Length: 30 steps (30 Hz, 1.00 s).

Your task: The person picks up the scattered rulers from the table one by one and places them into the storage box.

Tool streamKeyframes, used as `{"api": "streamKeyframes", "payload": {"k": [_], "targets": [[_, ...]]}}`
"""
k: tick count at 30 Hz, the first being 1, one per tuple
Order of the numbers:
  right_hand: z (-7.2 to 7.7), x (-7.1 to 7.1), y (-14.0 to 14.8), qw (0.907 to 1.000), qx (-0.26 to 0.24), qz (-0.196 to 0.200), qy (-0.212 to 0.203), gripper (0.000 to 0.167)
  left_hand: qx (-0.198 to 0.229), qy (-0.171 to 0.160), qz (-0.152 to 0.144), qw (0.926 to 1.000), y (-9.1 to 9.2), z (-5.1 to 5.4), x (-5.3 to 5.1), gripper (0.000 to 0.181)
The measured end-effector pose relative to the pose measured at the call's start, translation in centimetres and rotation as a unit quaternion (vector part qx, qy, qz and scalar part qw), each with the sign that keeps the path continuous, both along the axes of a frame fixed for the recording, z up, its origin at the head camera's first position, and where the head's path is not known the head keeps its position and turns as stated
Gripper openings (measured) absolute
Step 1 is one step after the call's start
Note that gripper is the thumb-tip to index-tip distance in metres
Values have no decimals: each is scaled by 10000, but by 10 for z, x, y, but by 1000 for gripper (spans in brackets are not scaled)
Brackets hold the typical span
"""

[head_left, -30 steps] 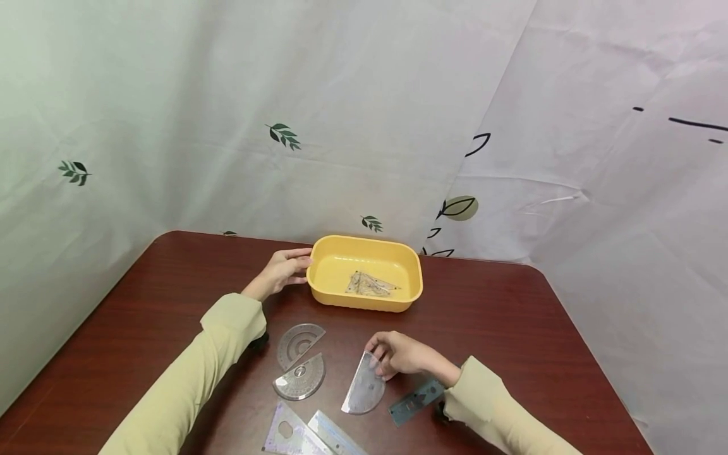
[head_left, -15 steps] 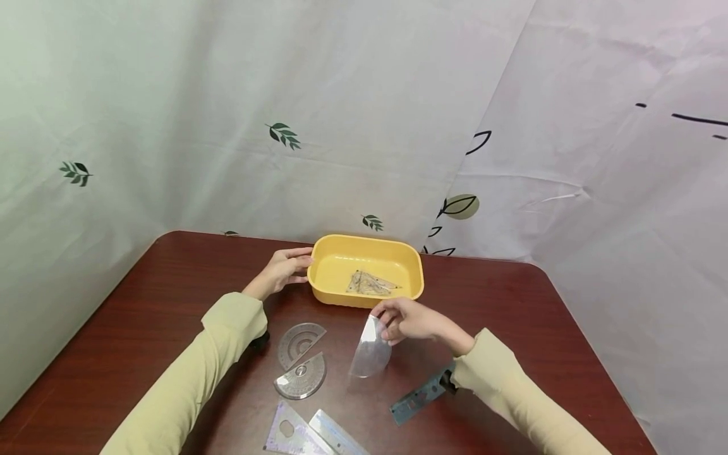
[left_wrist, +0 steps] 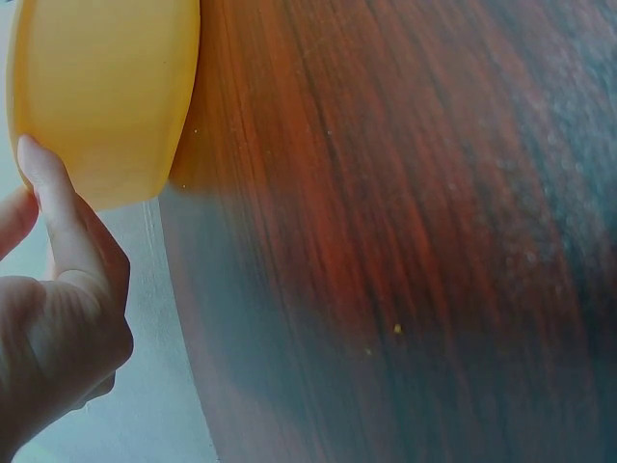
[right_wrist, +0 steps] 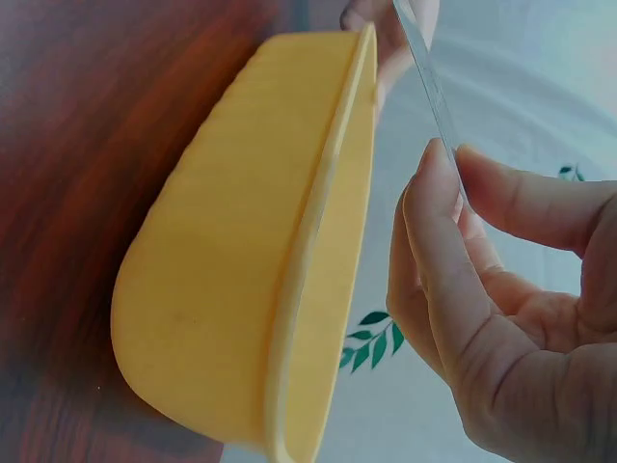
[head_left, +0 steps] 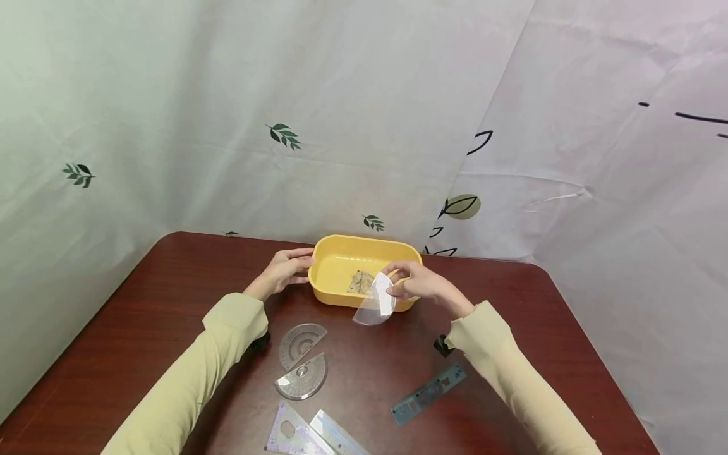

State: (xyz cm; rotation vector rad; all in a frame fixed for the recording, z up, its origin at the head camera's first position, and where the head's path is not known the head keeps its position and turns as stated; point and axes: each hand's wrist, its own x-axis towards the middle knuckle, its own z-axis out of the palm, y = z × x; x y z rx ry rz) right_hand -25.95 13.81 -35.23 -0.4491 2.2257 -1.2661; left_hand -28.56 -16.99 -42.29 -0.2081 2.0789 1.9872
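Below the frame's centre, the protractor [head_left: 382, 297] pinched by the right hand [head_left: 416, 280] could be knocked loose against the rim of the tub [head_left: 335, 298].

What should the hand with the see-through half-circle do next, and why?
Probably the right hand should move the protractor inward over the bin. It pinches the protractor in the air, and in the head view the protractor hangs partly across the bin's front. Other clear pieces lie inside.

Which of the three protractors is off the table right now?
The protractor pinched in the right-hand grip, held up near the yellow basin; the other two protractors lie flat on the table.
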Motion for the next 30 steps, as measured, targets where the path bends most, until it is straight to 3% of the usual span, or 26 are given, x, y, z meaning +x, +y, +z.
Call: {"api": "streamKeyframes", "payload": {"k": [6, 15, 23, 30], "targets": [[-2, -19, 1, 9986, -277, -303, -321, 36, 13, 39, -5, 10000, 1, 1, 1, 51], [-12, -37, 3, 9951, -429, -791, -407, 39, 20, 1, 5, 10000, 1, 0, 2, 51], [-29, -51, -9, 9936, -55, -1083, -311, 37, -1, 24, 4, 10000, 1, -1, 1, 52], [-41, -52, -13, 9927, 358, -1128, -247, 32, 11, 39, -21, 10000, 1, 0, 1, 51]]}}
